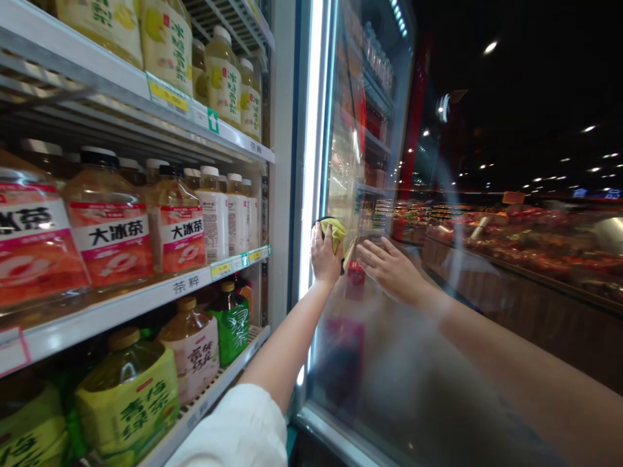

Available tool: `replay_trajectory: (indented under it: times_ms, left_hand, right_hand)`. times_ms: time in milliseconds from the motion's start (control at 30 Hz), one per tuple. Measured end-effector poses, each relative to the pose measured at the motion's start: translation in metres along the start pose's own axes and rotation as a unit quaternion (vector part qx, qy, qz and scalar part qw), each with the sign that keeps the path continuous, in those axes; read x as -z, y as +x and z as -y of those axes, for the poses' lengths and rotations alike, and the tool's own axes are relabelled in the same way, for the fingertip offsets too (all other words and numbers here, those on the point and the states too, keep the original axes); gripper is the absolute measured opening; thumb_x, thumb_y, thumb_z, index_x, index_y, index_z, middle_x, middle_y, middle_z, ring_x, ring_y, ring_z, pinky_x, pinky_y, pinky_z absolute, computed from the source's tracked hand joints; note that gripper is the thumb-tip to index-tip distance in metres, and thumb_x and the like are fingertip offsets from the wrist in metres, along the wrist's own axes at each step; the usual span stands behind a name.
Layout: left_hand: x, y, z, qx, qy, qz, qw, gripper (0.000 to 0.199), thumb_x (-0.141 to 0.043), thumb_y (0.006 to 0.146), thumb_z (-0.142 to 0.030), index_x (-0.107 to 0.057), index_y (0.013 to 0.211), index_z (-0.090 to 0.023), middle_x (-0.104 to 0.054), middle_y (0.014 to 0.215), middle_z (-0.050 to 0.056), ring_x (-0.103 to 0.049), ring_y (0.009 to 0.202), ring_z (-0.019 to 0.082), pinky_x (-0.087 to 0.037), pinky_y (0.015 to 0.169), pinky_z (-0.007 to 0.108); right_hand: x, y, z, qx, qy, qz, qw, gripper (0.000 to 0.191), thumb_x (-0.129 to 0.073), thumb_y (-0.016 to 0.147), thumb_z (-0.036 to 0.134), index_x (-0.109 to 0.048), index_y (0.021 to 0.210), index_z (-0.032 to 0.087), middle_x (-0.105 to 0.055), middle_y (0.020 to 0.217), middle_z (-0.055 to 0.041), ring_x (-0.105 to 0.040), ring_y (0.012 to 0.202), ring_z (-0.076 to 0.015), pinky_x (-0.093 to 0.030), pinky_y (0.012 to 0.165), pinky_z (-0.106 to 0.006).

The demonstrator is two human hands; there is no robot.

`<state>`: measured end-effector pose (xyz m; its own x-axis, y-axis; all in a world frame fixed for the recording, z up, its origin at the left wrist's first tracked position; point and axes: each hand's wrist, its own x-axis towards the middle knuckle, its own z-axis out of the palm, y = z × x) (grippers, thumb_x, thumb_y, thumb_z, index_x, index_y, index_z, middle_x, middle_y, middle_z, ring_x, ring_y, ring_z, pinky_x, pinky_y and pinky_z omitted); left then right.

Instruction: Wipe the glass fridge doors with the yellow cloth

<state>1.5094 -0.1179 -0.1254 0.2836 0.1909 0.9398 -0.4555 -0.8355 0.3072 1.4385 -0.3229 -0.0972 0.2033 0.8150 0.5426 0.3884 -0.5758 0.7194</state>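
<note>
Drinks cooler (283, 194): left fingers (318, 237) clasp yellow-green cloth (337, 228); right fingers (372, 252) extended, empty.

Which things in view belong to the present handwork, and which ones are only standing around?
In use:
- yellow-green cloth, held in the left hand
- glass door, near both hands
- right hand, open; contact unclear

Only around:
- red-labelled bottles
- green-labelled bottle
- price tags

L hand (325, 259) on yellow-grn cloth (335, 227) at glass door (384, 363), nr lit strip (314, 130); R hand (387, 267) nearby, outstretched, unclear which side of glass; red-label btls (111, 243) on mid shelf (146, 305), pale-yellow btls (224, 81) above, grn/pink-label btls (129, 402) below
</note>
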Motion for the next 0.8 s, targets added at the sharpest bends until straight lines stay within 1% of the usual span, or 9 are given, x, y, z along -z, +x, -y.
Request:
replay_trajectory:
  times_ms: [133,200,267,333,433,567,700,767,800]
  left_hand:
    - [-0.007,-0.079,0.016,0.036,0.014,-0.015,0.999,0.049,-0.048,0.100,-0.032,-0.046,0.148,-0.022,-0.036,0.163,0.017,-0.031,0.153,0.032,-0.037,0.119,0.057]
    - [-0.006,-0.104,0.021,0.046,0.036,-0.010,0.998,0.046,-0.049,0.099,-0.026,-0.050,0.145,-0.021,-0.041,0.159,0.018,-0.039,0.147,0.033,-0.041,0.115,0.059]
    - [0.000,-0.113,0.026,0.045,0.050,0.000,0.998,0.043,-0.051,0.096,-0.021,-0.055,0.139,-0.021,-0.047,0.154,0.018,-0.048,0.139,0.034,-0.045,0.109,0.060]
    - [0.012,-0.107,0.031,0.034,0.059,0.010,0.998,0.040,-0.052,0.093,-0.016,-0.060,0.132,-0.020,-0.055,0.145,0.017,-0.055,0.129,0.032,-0.049,0.105,0.057]
    - [0.035,-0.077,0.035,0.001,0.072,0.022,0.997,0.040,-0.055,0.090,-0.012,-0.064,0.128,-0.022,-0.063,0.132,0.013,-0.059,0.122,0.028,-0.051,0.105,0.049]
    - [0.058,-0.008,0.027,-0.050,0.093,0.011,0.994,0.045,-0.057,0.092,-0.015,-0.063,0.134,-0.027,-0.056,0.144,0.011,-0.051,0.134,0.028,-0.041,0.116,0.049]
    - [0.063,0.080,0.006,-0.095,0.139,-0.012,0.986,0.049,-0.052,0.096,-0.016,-0.059,0.142,-0.032,-0.045,0.159,0.007,-0.037,0.148,0.029,-0.033,0.122,0.050]
    - [0.061,0.114,-0.002,-0.092,0.175,0.005,0.980,0.050,-0.053,0.096,-0.017,-0.057,0.144,-0.029,-0.041,0.162,0.007,-0.031,0.152,0.032,-0.029,0.124,0.055]
    - [0.060,0.125,-0.004,-0.087,0.188,0.018,0.978,0.051,-0.054,0.095,-0.018,-0.056,0.145,-0.027,-0.039,0.163,0.008,-0.029,0.153,0.034,-0.028,0.124,0.058]
  right_hand:
    - [-0.005,-0.019,0.015,0.020,0.013,0.009,1.000,0.033,-0.058,0.095,0.013,-0.070,0.125,0.015,-0.059,0.148,-0.0131,-0.053,0.140,-0.0291,-0.038,0.117,-0.055]
    - [-0.008,-0.025,0.018,0.023,0.027,0.010,0.999,0.033,-0.059,0.093,0.012,-0.070,0.125,0.015,-0.060,0.147,-0.0134,-0.053,0.140,-0.0288,-0.037,0.118,-0.055]
    - [-0.009,-0.028,0.019,0.020,0.043,0.015,0.999,0.034,-0.060,0.092,0.011,-0.071,0.125,0.016,-0.061,0.146,-0.0135,-0.053,0.140,-0.0279,-0.037,0.118,-0.053]
    - [-0.008,-0.028,0.019,0.017,0.050,0.027,0.998,0.034,-0.059,0.093,0.011,-0.071,0.125,0.016,-0.061,0.146,-0.0127,-0.054,0.139,-0.0273,-0.038,0.118,-0.052]
    - [-0.003,-0.022,0.020,0.007,0.051,0.039,0.998,0.032,-0.055,0.096,0.013,-0.072,0.123,0.015,-0.063,0.144,-0.0123,-0.056,0.136,-0.0284,-0.041,0.115,-0.052]
    - [0.004,0.000,0.020,0.004,0.050,0.007,0.999,0.033,-0.053,0.098,0.016,-0.070,0.126,0.016,-0.062,0.144,-0.0125,-0.055,0.138,-0.0278,-0.037,0.119,-0.053]
    - [0.009,0.038,0.009,-0.021,0.032,-0.025,0.999,0.037,-0.051,0.099,0.015,-0.067,0.132,0.015,-0.057,0.149,-0.0135,-0.051,0.142,-0.0286,-0.035,0.121,-0.054]
    - [0.009,0.053,0.002,-0.042,0.026,-0.017,0.999,0.038,-0.050,0.099,0.014,-0.066,0.133,0.014,-0.056,0.150,-0.0141,-0.051,0.142,-0.0299,-0.038,0.119,-0.055]
    - [0.008,0.059,0.000,-0.052,0.024,-0.010,0.998,0.038,-0.050,0.099,0.013,-0.067,0.132,0.014,-0.055,0.150,-0.0145,-0.051,0.141,-0.0307,-0.039,0.117,-0.056]
